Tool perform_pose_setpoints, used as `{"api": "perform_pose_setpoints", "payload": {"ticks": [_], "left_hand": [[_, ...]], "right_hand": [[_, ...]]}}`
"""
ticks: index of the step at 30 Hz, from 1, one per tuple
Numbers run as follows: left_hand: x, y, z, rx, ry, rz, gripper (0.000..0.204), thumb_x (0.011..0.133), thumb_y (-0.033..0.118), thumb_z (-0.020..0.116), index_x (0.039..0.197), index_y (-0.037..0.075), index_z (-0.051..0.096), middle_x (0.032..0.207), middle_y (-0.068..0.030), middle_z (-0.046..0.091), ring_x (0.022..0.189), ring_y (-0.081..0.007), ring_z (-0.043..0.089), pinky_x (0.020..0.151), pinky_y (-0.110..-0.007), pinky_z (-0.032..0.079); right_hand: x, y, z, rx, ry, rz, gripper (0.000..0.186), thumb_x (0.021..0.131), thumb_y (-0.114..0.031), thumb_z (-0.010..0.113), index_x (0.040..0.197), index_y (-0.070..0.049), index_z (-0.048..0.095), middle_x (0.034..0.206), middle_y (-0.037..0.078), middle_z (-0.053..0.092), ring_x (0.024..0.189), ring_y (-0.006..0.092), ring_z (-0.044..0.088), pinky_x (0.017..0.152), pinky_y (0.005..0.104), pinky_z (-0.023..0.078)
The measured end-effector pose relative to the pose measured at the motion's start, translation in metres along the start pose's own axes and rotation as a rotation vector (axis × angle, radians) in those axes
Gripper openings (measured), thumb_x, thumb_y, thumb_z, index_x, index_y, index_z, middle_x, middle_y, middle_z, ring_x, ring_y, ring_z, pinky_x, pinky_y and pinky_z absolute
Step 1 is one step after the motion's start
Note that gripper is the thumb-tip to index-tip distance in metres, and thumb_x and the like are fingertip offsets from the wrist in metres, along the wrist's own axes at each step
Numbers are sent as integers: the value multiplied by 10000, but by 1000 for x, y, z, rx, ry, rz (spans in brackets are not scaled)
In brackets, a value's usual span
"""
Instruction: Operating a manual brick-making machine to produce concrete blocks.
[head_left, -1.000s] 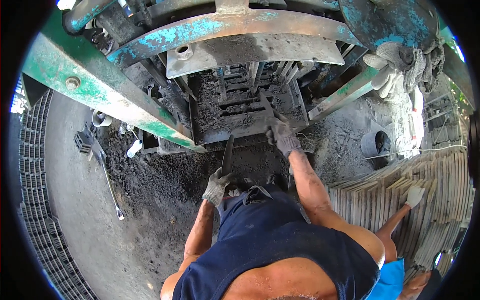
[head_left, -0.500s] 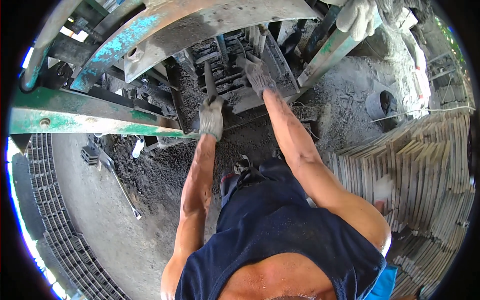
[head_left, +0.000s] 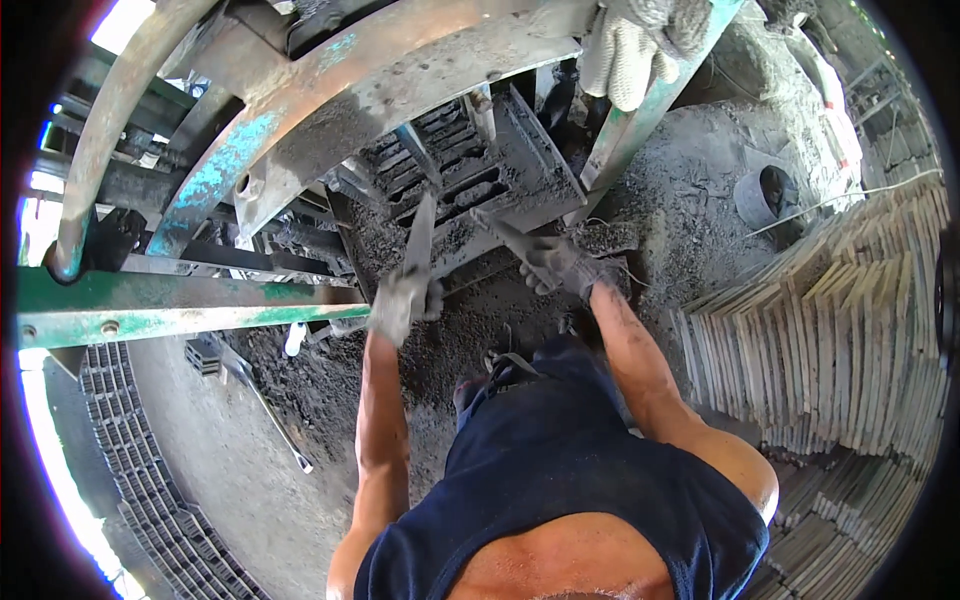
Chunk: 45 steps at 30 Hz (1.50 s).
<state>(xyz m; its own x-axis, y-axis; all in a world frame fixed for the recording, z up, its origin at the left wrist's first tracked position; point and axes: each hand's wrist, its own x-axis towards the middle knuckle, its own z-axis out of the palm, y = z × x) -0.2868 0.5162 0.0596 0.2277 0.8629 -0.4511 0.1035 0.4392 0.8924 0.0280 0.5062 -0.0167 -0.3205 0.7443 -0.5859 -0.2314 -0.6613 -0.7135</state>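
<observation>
My gloved left hand [head_left: 403, 305] is closed on a flat metal blade [head_left: 422, 232], angled upward toward the near left of a metal mold [head_left: 465, 195] with long slots and loose dark grit. My gloved right hand [head_left: 560, 268] is closed on a second flat blade [head_left: 505, 232], its tip over the mold's near part, pointing up and left. The mold sits under a curved steel plate [head_left: 390, 100] of a machine with several vertical bars reaching down to it.
A green beam [head_left: 200, 312] runs left of my arms; pale gloves [head_left: 625, 60] hang upper right. Stacked boards [head_left: 800, 350] fill the right. A bucket [head_left: 760, 195], a shovel [head_left: 270, 420], a white bottle [head_left: 294, 338] and rows of dark blocks [head_left: 140, 440] lie around.
Both hands reached forward into the mold, then drew back toward me with their blades. The view has shifted; the other person's hand at the lower right is no longer seen.
</observation>
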Motion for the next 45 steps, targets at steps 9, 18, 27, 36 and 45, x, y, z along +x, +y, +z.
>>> {"api": "perform_pose_setpoints", "payload": {"ticks": [9,18,27,36,45], "left_hand": [[-116,-167,-16,-333,442,-394,290,921,320,640,1026,54,596,845,-129,680,644,-239,668,551,-373,557],[-227,-189,-4,-377,729,-584,307,913,248,624,1056,-14,552,838,-161,667,625,-270,670,570,-408,597],[-197,-171,-18,-352,645,-578,294,919,248,618,1069,5,546,846,-154,660,629,-270,666,568,-409,600],[-183,-161,-24,-260,572,-470,274,916,244,628,1065,19,577,831,-98,654,616,-218,653,567,-358,581],[-130,-171,1,-147,379,-366,218,902,193,649,1040,27,615,831,-74,667,629,-167,632,566,-306,531]], "right_hand": [[130,1,122,222,-267,-150,244,926,-232,630,1089,-50,637,859,68,698,643,173,652,542,314,536],[266,-21,22,69,137,-536,430,880,-336,600,1203,-53,595,1132,162,643,1046,323,611,877,451,514],[278,24,150,-1088,192,-1156,325,898,-305,566,1120,-91,669,1119,168,680,1072,331,630,962,419,486],[158,1,30,-897,1000,-1104,253,936,-118,557,1169,-55,630,1045,87,683,979,258,631,886,368,500],[2,-62,9,-559,612,-929,395,874,-98,616,1255,1,581,1036,90,704,957,207,644,806,319,497]]}}
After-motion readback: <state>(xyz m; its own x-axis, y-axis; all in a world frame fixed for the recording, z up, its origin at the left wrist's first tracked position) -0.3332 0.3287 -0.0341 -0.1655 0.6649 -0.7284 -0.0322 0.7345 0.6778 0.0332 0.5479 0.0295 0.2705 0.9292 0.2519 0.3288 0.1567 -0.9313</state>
